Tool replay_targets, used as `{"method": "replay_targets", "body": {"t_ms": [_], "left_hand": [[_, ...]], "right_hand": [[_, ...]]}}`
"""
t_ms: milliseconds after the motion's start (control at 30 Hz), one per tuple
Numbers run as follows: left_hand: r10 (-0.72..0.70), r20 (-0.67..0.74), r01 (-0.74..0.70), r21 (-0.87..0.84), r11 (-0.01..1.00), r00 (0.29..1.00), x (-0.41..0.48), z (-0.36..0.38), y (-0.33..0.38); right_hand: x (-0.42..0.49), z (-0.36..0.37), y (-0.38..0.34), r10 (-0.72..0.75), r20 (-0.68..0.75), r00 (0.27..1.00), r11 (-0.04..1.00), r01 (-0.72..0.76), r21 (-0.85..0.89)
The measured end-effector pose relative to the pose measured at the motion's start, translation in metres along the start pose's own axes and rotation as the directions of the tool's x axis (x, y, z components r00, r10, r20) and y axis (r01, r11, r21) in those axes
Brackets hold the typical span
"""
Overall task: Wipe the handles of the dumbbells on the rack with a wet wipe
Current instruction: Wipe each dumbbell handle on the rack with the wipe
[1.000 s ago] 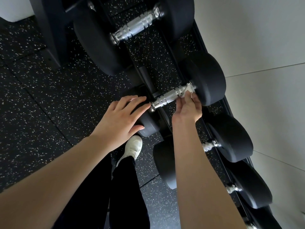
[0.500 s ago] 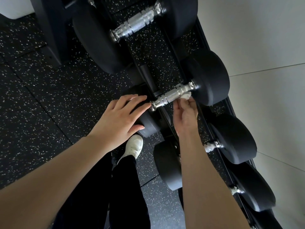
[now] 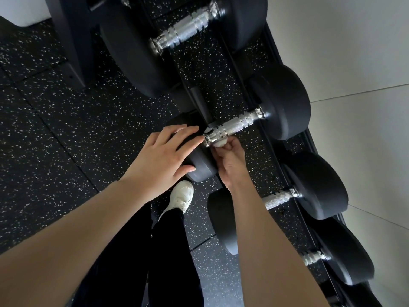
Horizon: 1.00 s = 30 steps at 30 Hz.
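A row of black dumbbells with knurled chrome handles lies on a low black rack (image 3: 276, 142) along the wall. My right hand (image 3: 230, 158) pinches a small white wet wipe (image 3: 219, 143) against the underside of the middle dumbbell's handle (image 3: 234, 126), at its near end. My left hand (image 3: 163, 156) rests flat, fingers spread, on that dumbbell's near black head (image 3: 200, 171). A larger dumbbell's handle (image 3: 186, 29) lies further up the rack, and another handle (image 3: 278, 198) shows just past my right forearm.
The floor (image 3: 66, 134) is black speckled rubber. A pale wall (image 3: 354, 85) runs close behind the rack on the right. My white shoe (image 3: 182, 196) and dark trouser leg stand beside the rack's front. A dark rack upright (image 3: 73, 41) rises at the upper left.
My right hand has slid the wipe along the handle from the far end by the big head toward the near end. My left hand has stayed on the near head.
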State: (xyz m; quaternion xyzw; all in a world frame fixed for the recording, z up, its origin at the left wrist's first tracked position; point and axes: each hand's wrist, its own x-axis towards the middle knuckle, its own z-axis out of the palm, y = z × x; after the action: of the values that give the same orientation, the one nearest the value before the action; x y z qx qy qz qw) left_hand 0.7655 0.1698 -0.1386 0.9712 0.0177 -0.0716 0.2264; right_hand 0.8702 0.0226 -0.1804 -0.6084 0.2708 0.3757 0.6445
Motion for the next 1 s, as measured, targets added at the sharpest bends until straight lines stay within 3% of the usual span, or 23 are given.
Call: {"method": "replay_targets", "body": {"t_ms": [267, 400, 533, 700, 867, 1000], "left_hand": [[-0.006, -0.007, 0.006, 0.003, 1.000, 1.000, -0.001, 0.001, 0.000], [-0.009, -0.012, 0.009, -0.005, 1.000, 1.000, -0.001, 0.001, -0.001], [-0.018, -0.016, 0.018, -0.015, 1.000, 1.000, -0.001, 0.003, -0.002], [-0.016, -0.034, 0.014, -0.037, 0.999, 0.999, -0.001, 0.005, -0.004], [-0.003, -0.047, 0.000, -0.054, 0.999, 0.999, -0.001, 0.006, -0.005], [0.007, -0.066, -0.011, -0.068, 0.998, 0.998, -0.001, 0.007, -0.007]], "right_hand": [[-0.013, -0.002, 0.000, -0.071, -0.061, 0.996, 0.990, 0.062, -0.128], [-0.022, -0.003, -0.004, -0.212, -0.103, 0.972, 0.925, 0.166, -0.342], [-0.029, 0.002, -0.009, -0.386, -0.089, 0.918, 0.802, 0.286, -0.525], [-0.026, 0.021, -0.017, -0.536, 0.043, 0.843, 0.607, 0.420, -0.675], [-0.008, 0.021, -0.012, -0.614, 0.235, 0.754, 0.212, 0.444, -0.871], [-0.011, 0.014, -0.009, -0.608, 0.265, 0.749, 0.153, 0.438, -0.886]]}}
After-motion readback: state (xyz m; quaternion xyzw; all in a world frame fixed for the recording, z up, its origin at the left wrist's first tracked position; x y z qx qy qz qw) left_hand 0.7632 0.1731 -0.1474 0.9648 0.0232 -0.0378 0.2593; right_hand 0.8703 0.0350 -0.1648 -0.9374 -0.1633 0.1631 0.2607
